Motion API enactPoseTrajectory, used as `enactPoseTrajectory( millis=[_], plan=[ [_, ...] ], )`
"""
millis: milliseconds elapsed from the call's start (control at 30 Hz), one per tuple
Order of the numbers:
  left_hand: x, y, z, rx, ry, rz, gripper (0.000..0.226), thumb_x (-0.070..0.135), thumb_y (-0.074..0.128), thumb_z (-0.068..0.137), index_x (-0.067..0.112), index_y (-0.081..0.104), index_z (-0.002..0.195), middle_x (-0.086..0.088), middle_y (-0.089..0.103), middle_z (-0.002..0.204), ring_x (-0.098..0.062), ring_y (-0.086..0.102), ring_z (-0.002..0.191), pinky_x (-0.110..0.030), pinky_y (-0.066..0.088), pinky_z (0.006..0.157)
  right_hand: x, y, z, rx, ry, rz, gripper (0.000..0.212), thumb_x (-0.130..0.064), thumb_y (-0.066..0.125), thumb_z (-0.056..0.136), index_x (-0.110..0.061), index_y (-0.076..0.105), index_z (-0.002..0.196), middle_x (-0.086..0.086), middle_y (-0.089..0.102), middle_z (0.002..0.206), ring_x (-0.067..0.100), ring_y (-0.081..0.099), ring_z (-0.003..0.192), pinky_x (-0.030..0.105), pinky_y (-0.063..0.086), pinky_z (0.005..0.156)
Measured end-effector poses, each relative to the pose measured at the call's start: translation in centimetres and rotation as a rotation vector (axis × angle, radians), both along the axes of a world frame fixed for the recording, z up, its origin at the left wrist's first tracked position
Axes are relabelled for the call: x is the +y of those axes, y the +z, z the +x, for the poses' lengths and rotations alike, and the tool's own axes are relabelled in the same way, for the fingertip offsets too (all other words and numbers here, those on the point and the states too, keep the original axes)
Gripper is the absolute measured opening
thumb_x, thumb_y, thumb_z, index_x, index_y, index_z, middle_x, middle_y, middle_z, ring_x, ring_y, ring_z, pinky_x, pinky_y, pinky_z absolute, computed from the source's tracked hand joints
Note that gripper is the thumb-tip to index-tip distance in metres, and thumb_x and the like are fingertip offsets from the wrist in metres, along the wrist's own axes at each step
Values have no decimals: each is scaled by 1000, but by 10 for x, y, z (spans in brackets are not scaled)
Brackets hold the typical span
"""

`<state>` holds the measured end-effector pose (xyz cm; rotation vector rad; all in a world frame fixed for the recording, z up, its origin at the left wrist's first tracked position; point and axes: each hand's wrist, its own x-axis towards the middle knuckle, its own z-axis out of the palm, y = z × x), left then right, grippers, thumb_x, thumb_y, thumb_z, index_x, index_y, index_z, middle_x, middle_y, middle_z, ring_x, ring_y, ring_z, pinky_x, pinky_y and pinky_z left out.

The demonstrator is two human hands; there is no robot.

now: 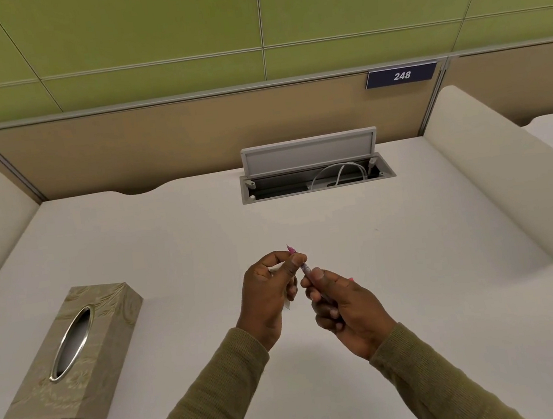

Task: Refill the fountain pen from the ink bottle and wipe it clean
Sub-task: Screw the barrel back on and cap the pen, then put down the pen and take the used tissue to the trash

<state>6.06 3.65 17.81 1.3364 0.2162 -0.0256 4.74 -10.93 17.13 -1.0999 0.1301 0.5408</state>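
Pinching pen near nib: left hand, holding tissue | right hand grips barrel

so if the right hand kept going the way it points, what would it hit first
Most likely the left hand, which pinches the tip end of the pen ahead of the right hand; both hold that pen, so depth seems matched.

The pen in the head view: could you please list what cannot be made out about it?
In the head view:
the pen: barrel hidden inside the right hand.
the nib: too small to show ink.
the white tissue: mostly hidden by the left hand.
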Motion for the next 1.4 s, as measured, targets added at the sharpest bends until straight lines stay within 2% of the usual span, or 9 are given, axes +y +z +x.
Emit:
enactPoseTrajectory(
  millis=[233,467,533,633,733,867,1000,1233,1400],
  plan=[
    [-5,-6,1,-23,-33,-11,22,17,71,89,-4,69,92,-8,47,59,-18,39,53,-25,38,52,-7,-5,-3,21,17,37,30,-38,59,94,-10,67,92,-1,50,69,9,21,52,20,21,45],
    [-15,-19,1,70,-41,-79,32,32,74,84,11,75,107,0,48,66,-16,41,56,-27,38,52,-24,-25,-2,18,-103,-46,18,-22,51,100,-10,65,102,5,55,75,13,33,53,28,18,51],
    [-16,-25,0,104,-31,-119,42,37,74,81,8,72,111,1,46,68,-15,41,57,-26,38,52,-36,-38,0,9,-205,-208,19,-18,50,100,-7,66,102,7,60,81,15,46,59,27,31,50],
    [-17,-36,-4,148,-15,-135,38,32,72,86,5,71,113,-2,45,70,-16,40,58,-26,38,50,-55,-62,7,-26,-365,-577,19,-27,60,97,-12,71,96,3,69,86,16,59,73,33,51,64],
    [-19,-46,-8,199,-24,-96,35,29,70,89,5,70,114,-2,46,70,-16,42,57,-26,39,50,-77,-95,19,-86,-400,-983,16,-34,61,96,-23,71,94,-3,69,91,19,63,88,31,46,75],
    [-26,-58,-13,255,-67,-65,35,32,69,90,7,70,115,-1,48,68,-14,44,56,-27,40,51,-93,-127,38,-71,-361,-1181,17,-28,63,94,-18,74,102,5,68,103,24,61,93,30,45,82],
    [-29,-66,-18,290,-87,-60,39,37,69,89,9,69,116,0,47,68,-13,44,57,-28,39,53,-94,-139,42,-90,-288,-1283,17,-22,66,93,-13,73,105,6,61,102,20,52,84,26,40,81],
    [-31,-72,-22,315,-88,-75,51,46,71,78,9,70,113,-2,47,69,-15,44,57,-29,39,54,-90,-149,44,-139,-236,-1297,15,-22,68,91,-16,68,105,4,61,102,21,57,86,31,46,83],
    [-34,-75,-22,322,-80,-73,37,39,65,91,9,71,112,-2,48,70,-15,44,58,-29,39,54,-90,-150,43,-156,-215,-1285,23,-23,72,89,-15,66,110,3,60,105,21,59,89,31,47,84]
  ],
)
